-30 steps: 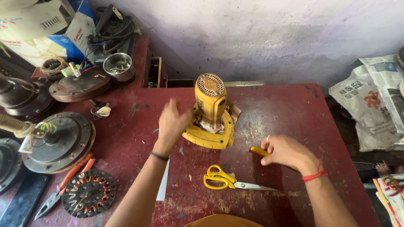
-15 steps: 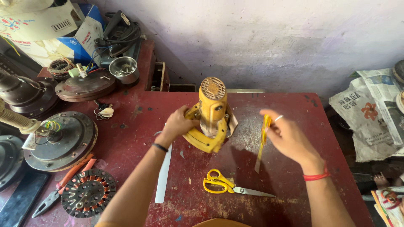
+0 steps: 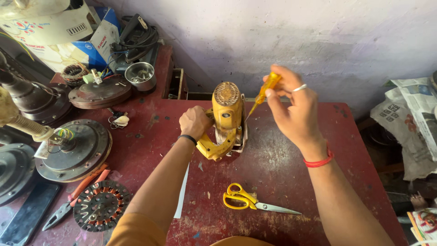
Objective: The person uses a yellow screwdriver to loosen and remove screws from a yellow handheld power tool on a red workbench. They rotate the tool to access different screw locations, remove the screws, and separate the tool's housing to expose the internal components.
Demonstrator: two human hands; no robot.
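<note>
My left hand (image 3: 195, 122) is closed around the handle of the yellow power tool (image 3: 225, 119), standing upright on the worn red table (image 3: 282, 168). My right hand (image 3: 293, 109) pinches a yellow-handled screwdriver (image 3: 264, 93), tip angled toward the tool body. Yellow scissors (image 3: 248, 201) lie nearer me. Far left of the grip, blue-and-white cardboard boxes (image 3: 86, 41) sit against the whitish wall (image 3: 296, 41).

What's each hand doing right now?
Left hand: closed, gripping the yellow power tool.
Right hand: closed, holding the yellow screwdriver.
</note>
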